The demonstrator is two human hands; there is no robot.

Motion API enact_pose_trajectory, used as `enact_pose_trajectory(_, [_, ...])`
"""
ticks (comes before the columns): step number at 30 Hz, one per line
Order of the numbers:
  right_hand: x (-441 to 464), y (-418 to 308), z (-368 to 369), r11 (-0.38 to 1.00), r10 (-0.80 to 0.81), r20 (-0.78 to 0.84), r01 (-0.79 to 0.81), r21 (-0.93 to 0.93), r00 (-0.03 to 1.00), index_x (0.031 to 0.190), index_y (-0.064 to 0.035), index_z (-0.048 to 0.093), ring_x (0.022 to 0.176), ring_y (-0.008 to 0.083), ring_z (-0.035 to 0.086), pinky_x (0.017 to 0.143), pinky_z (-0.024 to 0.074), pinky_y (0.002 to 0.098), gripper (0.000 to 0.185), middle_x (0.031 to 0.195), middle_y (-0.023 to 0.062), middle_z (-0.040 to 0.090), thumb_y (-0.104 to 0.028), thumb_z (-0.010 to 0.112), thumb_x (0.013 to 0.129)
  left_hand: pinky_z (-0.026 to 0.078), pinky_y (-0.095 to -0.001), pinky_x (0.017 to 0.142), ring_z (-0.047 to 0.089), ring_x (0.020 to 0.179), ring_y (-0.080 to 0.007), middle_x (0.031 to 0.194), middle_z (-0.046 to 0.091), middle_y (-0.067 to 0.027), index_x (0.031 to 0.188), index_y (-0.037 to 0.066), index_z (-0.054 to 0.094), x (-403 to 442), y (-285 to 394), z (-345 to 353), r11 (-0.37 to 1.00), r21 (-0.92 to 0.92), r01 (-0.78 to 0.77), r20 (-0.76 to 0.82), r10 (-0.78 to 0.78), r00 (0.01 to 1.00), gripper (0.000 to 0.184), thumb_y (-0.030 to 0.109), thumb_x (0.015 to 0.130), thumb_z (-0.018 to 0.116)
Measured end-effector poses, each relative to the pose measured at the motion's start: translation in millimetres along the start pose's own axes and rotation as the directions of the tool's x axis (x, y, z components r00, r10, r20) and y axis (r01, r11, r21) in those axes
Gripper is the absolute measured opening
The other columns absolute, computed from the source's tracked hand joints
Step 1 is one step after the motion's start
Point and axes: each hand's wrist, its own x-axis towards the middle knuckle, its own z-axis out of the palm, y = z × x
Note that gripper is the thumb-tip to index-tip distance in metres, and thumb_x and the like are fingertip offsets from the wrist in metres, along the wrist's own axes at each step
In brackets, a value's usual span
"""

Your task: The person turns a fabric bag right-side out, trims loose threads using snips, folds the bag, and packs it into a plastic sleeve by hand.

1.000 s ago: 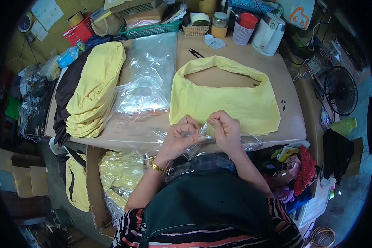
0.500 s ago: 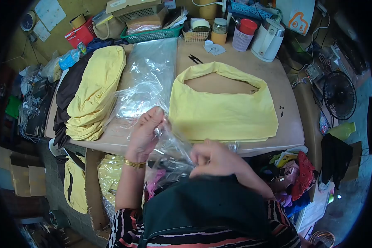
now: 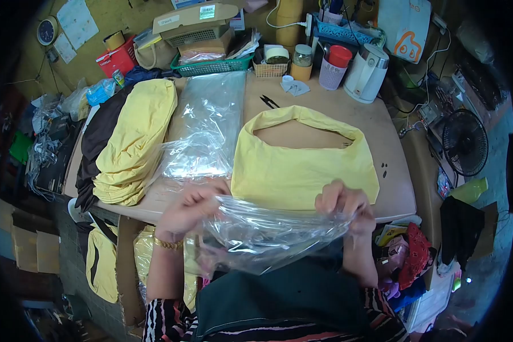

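Observation:
A clear plastic bag (image 3: 273,236) is stretched sideways between my two hands, just in front of the table's near edge. My left hand (image 3: 191,208) grips its left end with closed fingers. At the right end, my right hand (image 3: 345,205) pinches the plastic, its fingers curled. Just beyond the bag lies a yellow cloth bag (image 3: 305,168), flat on the table with its handle loop pointing away; the plastic overlaps its lower edge in view. Left of it is a stack of flat clear plastic bags (image 3: 211,119).
Piled yellow cloth bags (image 3: 137,137) lie beside dark cloth (image 3: 100,131) on the table's left. Black thread snips (image 3: 269,102) rest behind the yellow bag. A green basket (image 3: 214,65), a kettle (image 3: 367,74) and a purple cup (image 3: 330,74) stand at the back. A fan (image 3: 465,142) is at right.
My hands have moved apart, the right one going right and forward. The plastic bag, bunched between them before, is now spread wide. The view has tilted slightly up.

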Motion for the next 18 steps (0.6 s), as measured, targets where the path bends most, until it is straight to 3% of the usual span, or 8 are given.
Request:
enact_pose_trajectory(1, [-1, 1, -2, 1.000, 0.000, 0.002, 0.000, 0.000, 1.000, 0.078, -0.0025, 0.066, 0.075, 0.0213, 0.057, 0.075, 0.0419, 0.0362, 0.009, 0.078, 0.0068, 0.063, -0.009, 0.071, 0.082, 0.043, -0.0269, 0.079, 0.054, 0.088, -0.0108, 0.094, 0.061, -0.0032, 0.103, 0.001, 0.063, -1, 0, -2, 1.000, 0.001, -0.001, -0.002, 0.001, 1.000, 0.020, 0.018, 0.094, 0.059])
enact_pose_trajectory(3, [-6, 4, -10, 0.976, 0.216, 0.478, -0.186, -0.110, 0.852, 0.084, -0.0004, 0.064, 0.074, 0.0173, 0.055, 0.068, 0.0422, 0.0320, 0.015, 0.085, 0.0062, 0.063, -0.009, 0.075, 0.080, 0.043, -0.0285, 0.082, 0.055, 0.091, -0.0149, 0.094, 0.061, -0.0063, 0.099, 0.001, 0.063, 0, 2, -4, 0.973, -0.229, -0.004, -0.159, -0.033, 0.987, 0.019, 0.019, 0.095, 0.058])
enact_pose_trajectory(6, [-20, 1, -10, 0.793, 0.595, 0.351, -0.457, -0.402, 0.723, 0.094, 0.0007, 0.064, 0.077, 0.0130, 0.056, 0.067, 0.0428, 0.0263, 0.023, 0.092, 0.0056, 0.064, -0.009, 0.078, 0.078, 0.042, -0.0328, 0.089, 0.055, 0.096, -0.0185, 0.098, 0.060, -0.0092, 0.096, 0.000, 0.057, -10, 54, 32, 0.727, 0.671, -0.145, -0.419, 0.534, 0.735, 0.010, 0.006, 0.091, 0.052])
enact_pose_trajectory(7, [-22, 4, -10, 0.790, 0.599, 0.349, -0.462, -0.403, 0.721, 0.094, 0.0007, 0.064, 0.077, 0.0130, 0.056, 0.067, 0.0428, 0.0263, 0.023, 0.092, 0.0056, 0.064, -0.009, 0.078, 0.078, 0.043, -0.0364, 0.084, 0.055, 0.084, -0.0221, 0.087, 0.060, -0.0106, 0.088, 0.000, 0.062, -19, 63, 44, 0.609, 0.763, -0.218, -0.453, 0.744, 0.492, 0.013, 0.011, 0.086, 0.055])
enact_pose_trajectory(8, [-26, 9, -11, 0.780, 0.617, 0.314, -0.505, -0.370, 0.722, 0.097, 0.0005, 0.063, 0.079, 0.0115, 0.057, 0.067, 0.0433, 0.0246, 0.025, 0.092, 0.0053, 0.064, -0.009, 0.078, 0.079, 0.043, -0.0444, 0.086, 0.055, 0.086, -0.0279, 0.088, 0.059, -0.0146, 0.084, -0.001, 0.062, -35, 79, 38, 0.166, 0.977, -0.137, -0.116, 0.942, 0.315, 0.028, 0.024, 0.091, 0.051])
enact_pose_trajectory(10, [-28, 13, -9, 0.737, 0.675, 0.264, -0.619, -0.272, 0.689, 0.102, 0.0004, 0.065, 0.085, 0.0105, 0.058, 0.072, 0.0449, 0.0233, 0.027, 0.093, 0.0047, 0.065, -0.011, 0.077, 0.081, 0.042, -0.0440, 0.086, 0.055, 0.087, -0.0270, 0.089, 0.059, -0.0137, 0.086, 0.000, 0.062, -54, 109, 49, -0.108, 0.986, -0.128, 0.121, 0.987, 0.103, 0.027, 0.025, 0.091, 0.051])
enact_pose_trajectory(13, [-18, 21, -1, 0.788, 0.615, 0.348, -0.531, -0.312, 0.708, 0.102, 0.0023, 0.067, 0.077, 0.0188, 0.055, 0.068, 0.0414, 0.0302, 0.027, 0.091, 0.0099, 0.062, -0.014, 0.076, 0.082, 0.042, -0.0433, 0.086, 0.055, 0.088, -0.0258, 0.091, 0.060, -0.0123, 0.090, 0.002, 0.062, -68, 137, 70, -0.244, 0.961, -0.127, 0.254, 0.965, 0.064, 0.027, 0.027, 0.092, 0.052])
enact_pose_trajectory(18, [-21, 34, -8, 0.809, 0.585, 0.407, -0.472, -0.350, 0.701, 0.106, 0.0009, 0.066, 0.087, 0.0131, 0.058, 0.076, 0.0439, 0.0260, 0.028, 0.093, 0.0077, 0.065, -0.010, 0.076, 0.082, 0.042, -0.0421, 0.086, 0.056, 0.090, -0.0237, 0.094, 0.061, -0.0100, 0.095, 0.005, 0.062, -80, 153, 86, -0.314, 0.944, -0.104, 0.323, 0.943, 0.080, 0.026, 0.030, 0.093, 0.054])
